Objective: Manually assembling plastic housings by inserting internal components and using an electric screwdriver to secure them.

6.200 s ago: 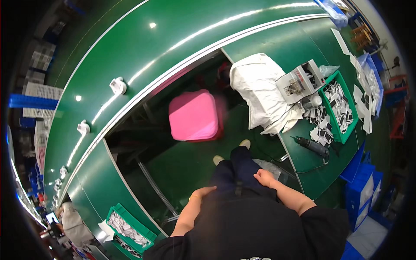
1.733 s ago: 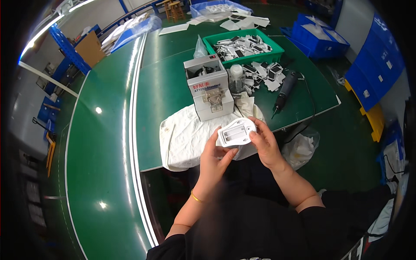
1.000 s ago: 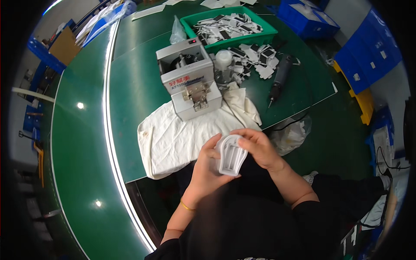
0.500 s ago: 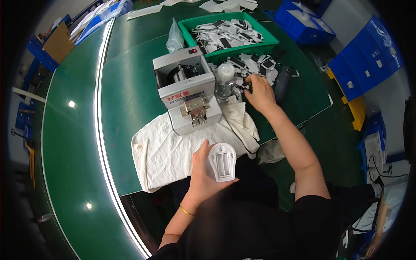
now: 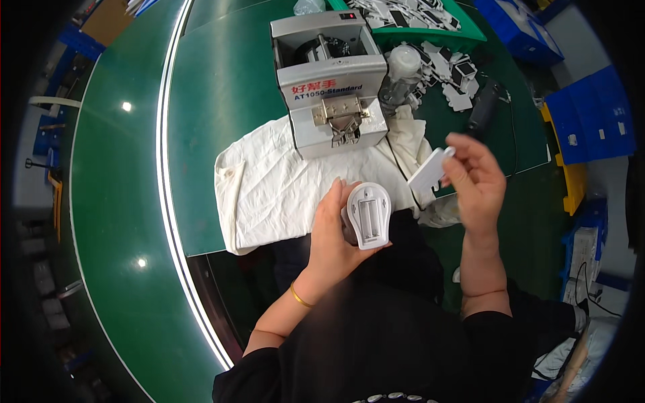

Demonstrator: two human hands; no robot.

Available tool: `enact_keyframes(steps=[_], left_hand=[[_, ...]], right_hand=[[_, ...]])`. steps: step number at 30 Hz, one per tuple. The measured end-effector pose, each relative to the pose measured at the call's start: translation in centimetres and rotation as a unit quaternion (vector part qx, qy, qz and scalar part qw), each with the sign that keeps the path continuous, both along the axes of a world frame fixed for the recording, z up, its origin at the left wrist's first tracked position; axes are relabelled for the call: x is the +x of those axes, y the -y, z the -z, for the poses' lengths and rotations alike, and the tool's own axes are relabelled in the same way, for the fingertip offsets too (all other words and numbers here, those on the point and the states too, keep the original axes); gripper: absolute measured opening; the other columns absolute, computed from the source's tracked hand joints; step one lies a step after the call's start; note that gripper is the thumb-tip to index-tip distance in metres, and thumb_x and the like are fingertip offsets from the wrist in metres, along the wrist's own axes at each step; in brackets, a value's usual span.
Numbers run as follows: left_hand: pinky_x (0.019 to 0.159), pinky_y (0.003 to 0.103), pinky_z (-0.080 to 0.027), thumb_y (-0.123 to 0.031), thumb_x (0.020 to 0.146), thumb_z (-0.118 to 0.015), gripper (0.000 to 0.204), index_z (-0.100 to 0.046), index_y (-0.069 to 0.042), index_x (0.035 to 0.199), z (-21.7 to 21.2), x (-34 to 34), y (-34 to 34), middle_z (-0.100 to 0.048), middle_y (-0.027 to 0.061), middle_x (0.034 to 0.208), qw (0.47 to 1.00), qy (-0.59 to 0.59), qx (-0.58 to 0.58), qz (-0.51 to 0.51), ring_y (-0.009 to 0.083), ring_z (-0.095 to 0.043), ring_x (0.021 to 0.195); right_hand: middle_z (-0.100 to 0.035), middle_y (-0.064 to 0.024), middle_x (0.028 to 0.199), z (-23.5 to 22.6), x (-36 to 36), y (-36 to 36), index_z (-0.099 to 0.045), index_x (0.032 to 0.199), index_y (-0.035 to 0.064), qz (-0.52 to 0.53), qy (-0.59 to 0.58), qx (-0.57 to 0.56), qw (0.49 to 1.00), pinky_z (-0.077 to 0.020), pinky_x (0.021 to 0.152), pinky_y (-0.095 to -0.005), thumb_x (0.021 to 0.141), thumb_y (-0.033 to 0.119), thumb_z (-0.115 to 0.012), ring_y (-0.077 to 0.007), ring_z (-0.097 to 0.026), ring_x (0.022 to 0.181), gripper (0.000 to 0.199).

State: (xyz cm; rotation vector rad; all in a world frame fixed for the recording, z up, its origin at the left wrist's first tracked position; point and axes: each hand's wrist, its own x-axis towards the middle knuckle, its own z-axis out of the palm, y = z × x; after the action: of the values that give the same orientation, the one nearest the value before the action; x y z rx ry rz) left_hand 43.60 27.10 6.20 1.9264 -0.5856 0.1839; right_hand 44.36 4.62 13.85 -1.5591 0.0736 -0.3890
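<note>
My left hand [image 5: 328,235] is wrapped round a white plastic housing [image 5: 369,218], rounded at one end, with its open battery compartment facing up. In my right hand [image 5: 480,185], to the right of the housing and apart from it, a flat white plastic cover [image 5: 426,170] is pinched at one end between thumb and fingers. The cover is tilted, its free end pointing toward the housing. Beneath and beyond my left hand a white cloth [image 5: 265,181] is spread over the table edge.
A grey metal machine [image 5: 336,80] stands on the cloth. Right of it are a clear bottle [image 5: 401,84], a loose pile of white pieces with dark pads [image 5: 447,70] and a dark cylindrical tool [image 5: 484,107]. A green crate [image 5: 470,33] of similar pieces sits behind.
My right hand has come back from the pile toward me, now with a white cover in it. My left hand still holds the housing. The whole view has shifted.
</note>
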Motion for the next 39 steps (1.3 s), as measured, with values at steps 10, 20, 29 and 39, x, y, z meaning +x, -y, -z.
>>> enact_keyframes(steps=[10,20,29,39], left_hand=[[0.092,0.040,-0.051,-0.019,0.058,-0.094,0.118,-0.022,0.002,0.150,0.3,-0.4,0.1,-0.057,0.0177,0.135,1.000,-0.005,0.000,-0.027,0.0368,-0.061,0.112],[0.093,0.040,-0.051,-0.019,0.059,-0.094,0.120,-0.021,0.002,0.151,0.6,-0.2,0.0,-0.056,0.0179,0.137,1.000,0.005,-0.001,-0.024,0.0361,-0.061,0.115],[0.092,0.039,-0.052,-0.018,0.059,-0.094,0.117,-0.023,0.001,0.151,0.3,-0.2,0.3,-0.058,0.0179,0.134,0.999,0.018,-0.013,-0.029,0.0359,-0.062,0.114],[0.110,0.047,-0.040,-0.021,0.060,-0.096,0.129,-0.011,-0.007,0.155,0.0,-1.5,-0.4,-0.039,0.0285,0.150,0.994,0.003,-0.046,0.094,0.0396,-0.045,0.137]], right_hand=[[-0.068,-0.0029,0.090,2.4,-1.4,-4.5,-0.068,0.115,0.0003,-0.189,-0.100,-0.052,0.975,-0.0507,0.065,-0.0200,0.091,0.000,-0.069,-0.0056,-0.061,0.074,0.024],[-0.069,-0.0036,0.088,2.5,-1.1,-4.4,-0.072,0.109,0.0007,-0.186,-0.109,-0.074,0.974,-0.0492,0.064,-0.0215,0.088,0.001,-0.072,-0.0073,-0.060,0.072,0.021],[-0.048,-0.0027,0.095,4.0,-0.7,-4.8,-0.074,0.111,0.0059,-0.154,-0.014,-0.253,0.955,-0.0443,0.071,-0.0235,0.084,0.002,-0.075,-0.0133,-0.050,0.086,0.027],[-0.056,-0.0098,0.123,3.5,-3.4,-4.3,-0.036,0.144,-0.0093,-0.254,-0.233,0.147,0.927,-0.0461,0.094,-0.0301,0.095,0.016,-0.066,-0.0140,-0.055,0.110,0.063]])
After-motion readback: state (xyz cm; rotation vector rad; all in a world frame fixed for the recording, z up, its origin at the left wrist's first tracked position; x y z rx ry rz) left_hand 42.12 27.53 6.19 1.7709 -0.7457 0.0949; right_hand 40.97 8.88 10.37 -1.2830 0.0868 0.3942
